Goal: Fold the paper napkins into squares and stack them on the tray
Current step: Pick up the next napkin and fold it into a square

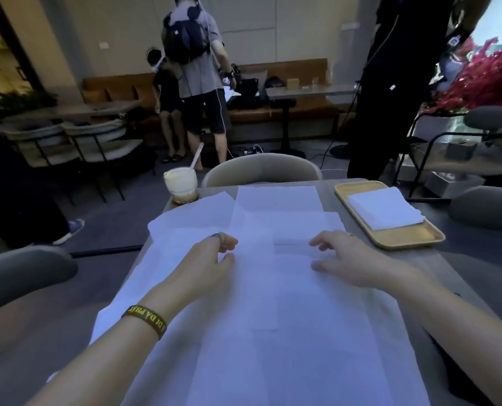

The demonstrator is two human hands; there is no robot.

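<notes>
Several white paper napkins [273,288] lie unfolded and overlapping across the grey table [455,276]. My left hand [208,265] hovers over them at centre left, fingers curled and apart, holding nothing. My right hand [346,259] hovers at centre right, fingers spread above the paper, also without a grip. A small folded flap [290,241] lies between the two hands. At the table's right edge a tan tray [405,238] carries a stack of folded square napkins [384,208].
A glass with a pale drink and straw [181,183] stands at the table's far left corner. A grey chair back [261,169] faces me across the table; more chairs flank both sides. People stand beyond, by a bench.
</notes>
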